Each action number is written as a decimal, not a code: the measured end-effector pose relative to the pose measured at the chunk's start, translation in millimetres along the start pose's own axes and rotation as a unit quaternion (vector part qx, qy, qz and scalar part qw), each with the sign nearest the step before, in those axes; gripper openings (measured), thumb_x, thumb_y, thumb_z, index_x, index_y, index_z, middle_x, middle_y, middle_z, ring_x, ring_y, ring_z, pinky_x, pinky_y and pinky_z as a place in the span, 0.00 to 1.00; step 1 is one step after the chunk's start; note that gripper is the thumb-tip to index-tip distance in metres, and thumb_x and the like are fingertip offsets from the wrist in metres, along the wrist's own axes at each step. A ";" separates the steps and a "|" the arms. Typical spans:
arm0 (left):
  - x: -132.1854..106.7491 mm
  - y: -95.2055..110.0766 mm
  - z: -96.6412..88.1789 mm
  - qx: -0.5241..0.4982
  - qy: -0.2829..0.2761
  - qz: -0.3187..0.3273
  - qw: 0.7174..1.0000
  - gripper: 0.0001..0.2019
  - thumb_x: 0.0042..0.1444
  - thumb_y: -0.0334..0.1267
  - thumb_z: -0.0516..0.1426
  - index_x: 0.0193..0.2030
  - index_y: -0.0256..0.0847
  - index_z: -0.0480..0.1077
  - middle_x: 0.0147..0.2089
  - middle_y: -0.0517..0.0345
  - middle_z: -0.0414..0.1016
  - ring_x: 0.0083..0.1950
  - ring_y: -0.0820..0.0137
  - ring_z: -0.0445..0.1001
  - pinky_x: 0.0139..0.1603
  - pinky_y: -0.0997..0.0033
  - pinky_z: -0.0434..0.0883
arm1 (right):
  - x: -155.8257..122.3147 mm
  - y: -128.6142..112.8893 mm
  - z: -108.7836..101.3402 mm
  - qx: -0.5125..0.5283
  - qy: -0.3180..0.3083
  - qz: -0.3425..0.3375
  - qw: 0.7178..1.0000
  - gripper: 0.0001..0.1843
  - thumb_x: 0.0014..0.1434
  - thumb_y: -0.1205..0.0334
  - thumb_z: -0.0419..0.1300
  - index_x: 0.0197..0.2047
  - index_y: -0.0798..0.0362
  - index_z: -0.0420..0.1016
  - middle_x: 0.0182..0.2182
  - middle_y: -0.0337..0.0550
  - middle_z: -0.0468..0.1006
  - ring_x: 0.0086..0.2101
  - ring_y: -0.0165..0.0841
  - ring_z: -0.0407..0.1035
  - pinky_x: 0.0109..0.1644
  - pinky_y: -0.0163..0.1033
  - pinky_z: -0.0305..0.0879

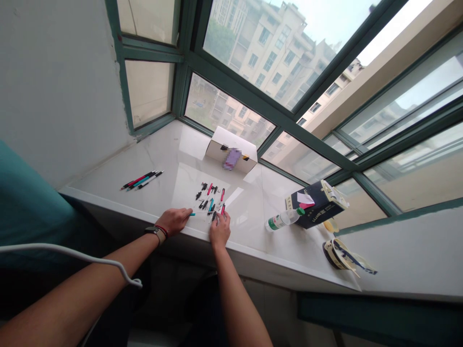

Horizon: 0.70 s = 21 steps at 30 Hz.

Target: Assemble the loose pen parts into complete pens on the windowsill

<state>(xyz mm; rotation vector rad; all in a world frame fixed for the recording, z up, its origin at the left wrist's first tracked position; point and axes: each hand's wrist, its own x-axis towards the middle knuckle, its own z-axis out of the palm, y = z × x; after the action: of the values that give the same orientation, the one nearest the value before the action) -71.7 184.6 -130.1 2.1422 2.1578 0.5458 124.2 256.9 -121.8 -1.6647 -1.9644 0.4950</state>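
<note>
My left hand (175, 221) is closed in a pinch on a teal pen piece (192, 214) just above the sill's front edge. From that piece a thin, pale pen refill (204, 212) runs across to the fingertips of my right hand (220, 230), which look closed on its far end; the exact grip is partly hidden. Just beyond my hands lie several loose pen parts: black pieces (198, 195), a pink barrel (210, 188), another pink barrel (222, 194) and a teal barrel (211, 205).
Several whole pens (142, 180) lie together at the left. A white box (235, 137) with a blurred purple item leans near the window. To the right are a plastic bottle (284, 220), a dark carton (316, 205) and a strap-like coil (336, 254). A white cable (72, 250) crosses my left arm.
</note>
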 end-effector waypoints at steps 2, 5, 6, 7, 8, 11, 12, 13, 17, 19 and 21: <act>-0.1 -0.7 1.3 -0.002 0.003 -0.001 1.000 0.13 0.64 0.40 0.46 0.48 0.47 0.69 0.40 0.54 0.78 0.37 0.65 0.76 0.36 0.69 0.67 | -0.9 0.4 -0.5 0.017 0.014 -0.001 1.000 0.20 0.58 0.67 0.51 0.51 0.47 0.75 0.60 0.46 0.64 0.47 0.37 0.70 0.48 0.40 0.66; -0.3 -1.2 2.0 -0.006 0.006 0.001 1.000 0.13 0.64 0.39 0.46 0.48 0.46 0.70 0.40 0.54 0.78 0.36 0.66 0.76 0.37 0.69 0.67 | -3.6 2.5 -2.7 0.072 0.051 -0.011 0.996 0.16 0.60 0.65 0.50 0.47 0.53 0.75 0.52 0.51 0.70 0.40 0.34 0.71 0.46 0.38 0.65; -0.3 -1.4 2.0 -0.008 0.005 0.002 1.000 0.13 0.64 0.39 0.46 0.48 0.46 0.70 0.40 0.54 0.78 0.36 0.66 0.76 0.37 0.69 0.67 | -4.5 3.6 -3.8 0.090 0.057 -0.017 0.994 0.14 0.61 0.63 0.50 0.45 0.55 0.75 0.47 0.50 0.73 0.36 0.33 0.71 0.44 0.37 0.65; -0.2 -1.5 1.9 -0.008 0.005 0.003 1.000 0.13 0.64 0.39 0.46 0.48 0.46 0.70 0.40 0.54 0.78 0.36 0.66 0.76 0.37 0.69 0.67 | -5.1 4.8 -5.0 0.104 0.057 -0.022 0.993 0.13 0.61 0.62 0.50 0.42 0.55 0.75 0.40 0.47 0.75 0.32 0.32 0.70 0.42 0.36 0.65; -0.2 -1.7 1.9 -0.008 0.004 0.005 1.000 0.14 0.65 0.39 0.45 0.48 0.46 0.70 0.40 0.54 0.78 0.36 0.66 0.76 0.37 0.69 0.67 | -5.5 5.8 -6.4 0.113 0.050 -0.028 0.992 0.13 0.62 0.60 0.51 0.39 0.55 0.75 0.34 0.44 0.75 0.30 0.32 0.68 0.40 0.36 0.64; 0.1 -2.4 2.6 -0.011 0.003 0.010 1.000 0.14 0.65 0.40 0.45 0.48 0.46 0.70 0.40 0.54 0.79 0.36 0.66 0.76 0.37 0.69 0.67 | -5.0 6.1 -10.0 0.142 0.010 -0.034 0.989 0.15 0.61 0.54 0.53 0.32 0.53 0.74 0.24 0.38 0.72 0.27 0.32 0.67 0.36 0.34 0.63; 0.1 -2.6 3.0 -0.012 0.003 0.012 1.000 0.14 0.65 0.40 0.45 0.48 0.46 0.70 0.40 0.54 0.79 0.36 0.67 0.76 0.37 0.69 0.67 | -4.7 4.8 -10.5 0.163 -0.002 -0.028 0.986 0.16 0.61 0.53 0.53 0.31 0.53 0.75 0.22 0.37 0.72 0.26 0.31 0.67 0.35 0.33 0.62; 0.1 -2.8 3.5 -0.011 0.003 0.013 1.000 0.13 0.64 0.39 0.45 0.48 0.46 0.69 0.40 0.54 0.78 0.36 0.67 0.76 0.37 0.70 0.67 | -4.7 2.5 -10.2 0.191 -0.009 -0.017 0.981 0.17 0.61 0.51 0.53 0.31 0.54 0.75 0.21 0.37 0.72 0.26 0.31 0.67 0.34 0.33 0.63; 0.1 -3.2 4.8 -0.006 0.003 0.017 1.000 0.13 0.64 0.38 0.45 0.49 0.46 0.69 0.40 0.54 0.78 0.36 0.66 0.76 0.37 0.70 0.67 | -9.0 -14.5 1.5 0.325 -0.045 0.085 0.941 0.19 0.59 0.49 0.55 0.28 0.54 0.75 0.17 0.37 0.73 0.18 0.29 0.63 0.24 0.32 0.60; 0.2 -3.2 4.6 -0.010 0.004 0.018 1.000 0.13 0.64 0.38 0.45 0.49 0.46 0.69 0.40 0.54 0.78 0.37 0.66 0.76 0.37 0.70 0.67 | -12.5 -25.3 11.5 0.387 -0.090 0.154 0.905 0.18 0.57 0.48 0.57 0.29 0.55 0.75 0.18 0.38 0.75 0.13 0.26 0.57 0.17 0.33 0.52; 0.3 -3.1 4.0 -0.015 0.005 0.018 1.000 0.13 0.64 0.38 0.46 0.49 0.46 0.69 0.40 0.54 0.78 0.37 0.66 0.76 0.37 0.70 0.68 | -14.2 -35.2 20.6 0.438 -0.125 0.211 0.865 0.18 0.55 0.48 0.58 0.30 0.56 0.75 0.21 0.41 0.77 0.11 0.24 0.53 0.13 0.33 0.45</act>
<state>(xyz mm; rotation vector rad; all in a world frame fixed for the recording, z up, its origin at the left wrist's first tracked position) -73.5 185.9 -134.6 2.1707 2.1068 0.5891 85.7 237.7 -120.0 -1.4103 -1.1562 1.5602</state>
